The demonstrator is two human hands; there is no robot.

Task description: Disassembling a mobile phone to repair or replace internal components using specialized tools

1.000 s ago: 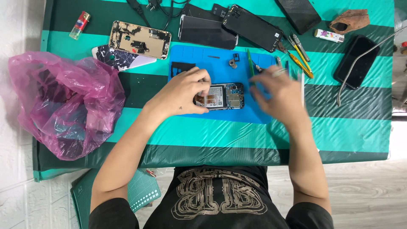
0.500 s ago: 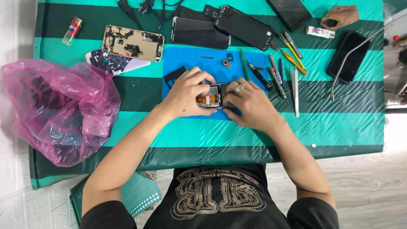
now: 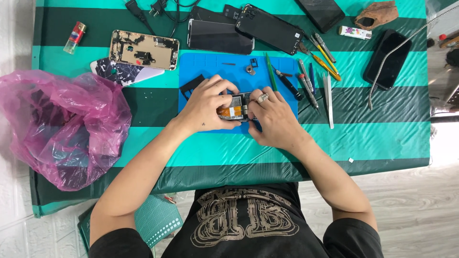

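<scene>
I see the opened smartphone with its orange-and-silver innards exposed [image 3: 235, 108] lying flat near the middle of the blue rubber work mat [image 3: 282, 67], long axis running left-right across my view, parallel to the table's near edge. Left hand [image 3: 206, 106] is clamped over the phone's left end, fingers curled across the top edge, thumb low: grasping the phone. Right hand [image 3: 272, 119] covers the right end, ring finger up top, fingertips pressed into the body; it is closed on the phone, but whether it also pinches a small part or tool I cannot tell. Both hands are touching the device and nearly meet in the middle; only a short strip of the board shows between them. Key relation: the exposed section sits between the two grips, a bit nearer the right fingertips. On the mat just beyond: a small grey metal camera part [image 3: 249, 69] and a green plastic pry stick [image 3: 271, 72], both closer to the right hand. Right of the mat, a row of screwdrivers and tweezers [image 3: 313, 76]. Behind the mat, a dark phone screen panel [image 3: 220, 37]. Far left, well apart, a crumpled pink plastic bag [image 3: 62, 126] on the green striped table cover [image 3: 373, 138].
</scene>
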